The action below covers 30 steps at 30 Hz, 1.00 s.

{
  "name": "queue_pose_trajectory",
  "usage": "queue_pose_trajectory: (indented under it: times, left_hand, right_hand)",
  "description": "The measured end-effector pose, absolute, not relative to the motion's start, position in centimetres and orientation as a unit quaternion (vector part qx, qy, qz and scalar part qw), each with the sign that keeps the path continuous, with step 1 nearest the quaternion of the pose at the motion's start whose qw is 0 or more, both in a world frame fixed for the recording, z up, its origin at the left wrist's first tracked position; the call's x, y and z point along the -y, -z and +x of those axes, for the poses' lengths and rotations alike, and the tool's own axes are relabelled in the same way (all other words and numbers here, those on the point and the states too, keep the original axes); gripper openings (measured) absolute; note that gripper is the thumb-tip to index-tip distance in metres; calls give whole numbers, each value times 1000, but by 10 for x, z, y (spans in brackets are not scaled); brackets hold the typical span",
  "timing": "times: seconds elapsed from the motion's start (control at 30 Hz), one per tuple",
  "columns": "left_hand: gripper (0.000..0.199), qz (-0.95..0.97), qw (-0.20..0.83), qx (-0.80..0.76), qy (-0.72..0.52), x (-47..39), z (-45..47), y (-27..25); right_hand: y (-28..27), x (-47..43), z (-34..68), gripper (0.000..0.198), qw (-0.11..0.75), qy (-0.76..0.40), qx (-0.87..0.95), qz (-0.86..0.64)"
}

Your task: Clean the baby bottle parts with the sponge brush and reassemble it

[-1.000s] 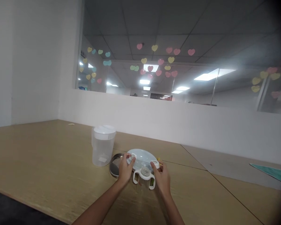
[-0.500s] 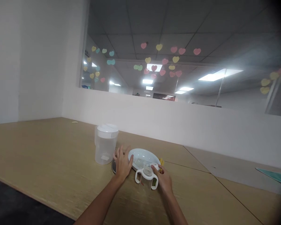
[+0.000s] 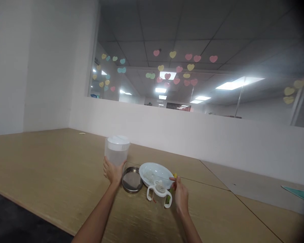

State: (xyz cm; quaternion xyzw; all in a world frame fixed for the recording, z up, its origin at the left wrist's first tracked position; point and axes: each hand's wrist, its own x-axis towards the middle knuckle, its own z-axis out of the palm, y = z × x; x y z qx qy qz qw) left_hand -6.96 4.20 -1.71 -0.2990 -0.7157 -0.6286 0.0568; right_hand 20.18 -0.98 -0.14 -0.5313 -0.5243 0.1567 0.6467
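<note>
My left hand (image 3: 114, 170) is wrapped round the lower part of a translucent plastic pitcher (image 3: 116, 153) with a white lid, upright on the table. A round, shallow metal tin (image 3: 132, 180) lies just right of that hand. A clear cup with two white handles (image 3: 159, 195) stands in front of a pale blue-white plate (image 3: 164, 168). Something clear or whitish rests in the plate, too blurred to name. Beside the plate's right rim, my right hand (image 3: 181, 194) has its index finger stretched out, and I see nothing held in it. Something yellow and green is partly hidden behind that hand.
The wooden table (image 3: 53, 162) runs to a white wall with a window bearing heart-shaped stickers. A green triangular item (image 3: 299, 194) lies at the far right. A small pale scrap (image 3: 82, 133) sits near the wall at the back left.
My left hand has moved left from above the metal tin to the pitcher and closed round it, uncovering the tin. My right hand has let go of the small white piece by the cup and drawn slightly right.
</note>
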Motion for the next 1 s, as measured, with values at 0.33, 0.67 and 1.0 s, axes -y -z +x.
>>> queue_pose_trajectory:
  times: [0.33,0.67,1.0]
  left_hand:
    - [78,-448,253,656,551,-33,-58,19]
    - [61,-561,309,602,476,-31,-56,25]
    - [94,-388,217,647,620,-34,-49,16]
  right_hand:
    - [-8,46,183,24,500,115,784,-349]
    - [-6,43,180,21,496,163,777,-352]
    - [-2,42,181,24,495,127,775,-372]
